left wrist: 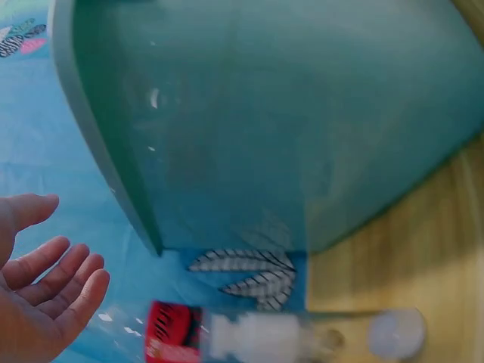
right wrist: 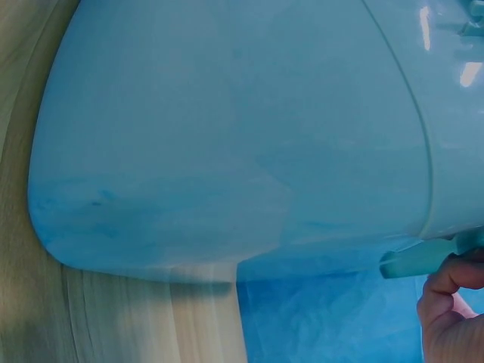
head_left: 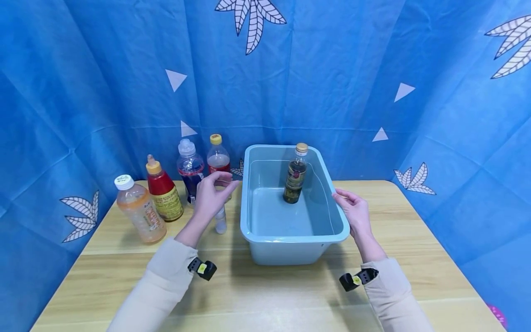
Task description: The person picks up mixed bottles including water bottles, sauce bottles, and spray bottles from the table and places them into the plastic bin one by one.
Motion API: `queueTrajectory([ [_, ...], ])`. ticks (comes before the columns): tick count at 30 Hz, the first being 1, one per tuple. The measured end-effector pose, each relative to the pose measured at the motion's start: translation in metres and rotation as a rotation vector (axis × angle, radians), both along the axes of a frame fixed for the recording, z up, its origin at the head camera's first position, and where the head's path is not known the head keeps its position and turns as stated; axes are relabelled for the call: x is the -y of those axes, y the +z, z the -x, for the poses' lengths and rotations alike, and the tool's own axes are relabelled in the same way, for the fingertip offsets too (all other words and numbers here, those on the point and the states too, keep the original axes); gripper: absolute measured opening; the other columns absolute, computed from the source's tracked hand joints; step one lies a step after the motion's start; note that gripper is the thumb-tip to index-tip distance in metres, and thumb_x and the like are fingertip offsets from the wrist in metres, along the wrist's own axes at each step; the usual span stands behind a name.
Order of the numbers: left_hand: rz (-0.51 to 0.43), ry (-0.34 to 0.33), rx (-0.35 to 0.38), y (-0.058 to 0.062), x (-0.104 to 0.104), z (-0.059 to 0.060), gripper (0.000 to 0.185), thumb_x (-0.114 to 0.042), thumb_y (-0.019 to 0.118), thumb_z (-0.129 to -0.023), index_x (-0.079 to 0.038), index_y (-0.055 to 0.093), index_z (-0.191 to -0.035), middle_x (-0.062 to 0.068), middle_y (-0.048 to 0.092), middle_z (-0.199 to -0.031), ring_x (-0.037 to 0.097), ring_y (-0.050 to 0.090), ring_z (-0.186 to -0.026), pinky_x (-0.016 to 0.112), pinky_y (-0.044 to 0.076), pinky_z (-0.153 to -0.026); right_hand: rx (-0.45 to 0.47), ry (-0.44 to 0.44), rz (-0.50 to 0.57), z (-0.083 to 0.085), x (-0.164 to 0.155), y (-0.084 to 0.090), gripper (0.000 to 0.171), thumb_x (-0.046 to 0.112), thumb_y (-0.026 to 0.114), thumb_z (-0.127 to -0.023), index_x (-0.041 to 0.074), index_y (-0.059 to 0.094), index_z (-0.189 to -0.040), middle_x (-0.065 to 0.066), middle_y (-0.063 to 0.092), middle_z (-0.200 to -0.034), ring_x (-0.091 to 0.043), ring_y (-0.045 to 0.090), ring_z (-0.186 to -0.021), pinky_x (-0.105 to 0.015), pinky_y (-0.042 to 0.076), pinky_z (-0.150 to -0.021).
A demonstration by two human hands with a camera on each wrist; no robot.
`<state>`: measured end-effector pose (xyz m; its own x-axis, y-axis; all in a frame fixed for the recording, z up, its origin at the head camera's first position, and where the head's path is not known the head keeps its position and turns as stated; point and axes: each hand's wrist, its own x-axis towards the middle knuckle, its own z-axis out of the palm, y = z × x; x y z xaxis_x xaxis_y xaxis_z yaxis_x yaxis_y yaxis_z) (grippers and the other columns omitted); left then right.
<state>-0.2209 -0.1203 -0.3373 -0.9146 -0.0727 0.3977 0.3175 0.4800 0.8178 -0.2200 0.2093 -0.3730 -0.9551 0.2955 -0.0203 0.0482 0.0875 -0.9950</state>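
Observation:
A light blue plastic basin [head_left: 286, 252] stands on the table, and a dark glass bottle [head_left: 294, 184] with a tan cap stands inside it. My right hand [head_left: 351, 210] pinches the basin's right rim; the right wrist view shows its curled fingers [right wrist: 452, 287] at the edge. Left of the basin, my left hand [head_left: 213, 196] hovers with nothing in it, its fingers relaxed and parted from the thumb, as the left wrist view also shows. Near it stand a red-labelled bottle [head_left: 218, 159] with a yellow cap and a small clear bottle [head_left: 221, 223], partly hidden by the hand.
Further left stand a dark blue bottle [head_left: 190, 170] with a clear cap, a red sauce bottle [head_left: 162, 189] with a nozzle, and a white-capped bottle [head_left: 142, 214] with pale orange tint. A blue patterned curtain [head_left: 332, 83] hangs behind the wooden table [head_left: 274, 295].

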Motion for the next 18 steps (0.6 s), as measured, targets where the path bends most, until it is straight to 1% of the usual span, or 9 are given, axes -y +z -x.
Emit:
queueTrajectory([
  [3,0.007,0.019,0.000,-0.010,0.006,0.000,0.027,-0.021,0.067,-0.080,-0.002,0.062,-0.098,0.011,0.064,-0.091,0.021,0.060,-0.081,0.032,0.050,-0.067,-0.003,0.004,0.008,0.000,0.000,-0.001,0.043,0.019,0.065,-0.082,-0.005,0.054,-0.116,0.008,0.061,-0.066,-0.005,0.060,-0.060,-0.019,0.050,-0.057],
  [8,-0.003,0.025,-0.040,-0.028,0.014,0.000,0.027,-0.015,0.069,-0.077,0.002,0.063,-0.096,0.016,0.063,-0.091,0.027,0.060,-0.083,0.036,0.051,-0.067,0.002,0.000,0.011,0.000,0.000,-0.001,0.043,0.020,0.065,-0.081,-0.005,0.054,-0.115,0.008,0.060,-0.066,-0.005,0.060,-0.061,-0.020,0.050,-0.057],
  [11,0.007,0.044,-0.058,-0.037,0.018,0.001,0.026,-0.013,0.071,-0.075,0.003,0.063,-0.095,0.017,0.063,-0.092,0.029,0.059,-0.085,0.039,0.051,-0.067,0.003,0.000,0.002,0.000,0.000,0.000,0.043,0.020,0.065,-0.081,-0.005,0.055,-0.115,0.008,0.061,-0.067,-0.005,0.060,-0.061,-0.020,0.050,-0.057],
  [15,0.045,0.088,-0.069,-0.047,0.022,0.000,0.029,-0.012,0.073,-0.073,0.004,0.064,-0.094,0.017,0.062,-0.093,0.028,0.059,-0.085,0.041,0.049,-0.068,-0.001,0.006,-0.002,0.000,0.000,0.001,0.043,0.020,0.065,-0.082,-0.005,0.054,-0.115,0.008,0.060,-0.066,-0.005,0.059,-0.060,-0.019,0.050,-0.057],
  [18,0.060,0.104,-0.063,-0.053,0.025,0.000,0.031,-0.012,0.074,-0.071,0.004,0.064,-0.096,0.017,0.061,-0.094,0.027,0.058,-0.085,0.041,0.049,-0.069,-0.002,0.013,0.001,0.000,-0.001,0.001,0.044,0.019,0.064,-0.082,-0.006,0.053,-0.116,0.008,0.060,-0.066,-0.004,0.059,-0.060,-0.019,0.050,-0.057],
])
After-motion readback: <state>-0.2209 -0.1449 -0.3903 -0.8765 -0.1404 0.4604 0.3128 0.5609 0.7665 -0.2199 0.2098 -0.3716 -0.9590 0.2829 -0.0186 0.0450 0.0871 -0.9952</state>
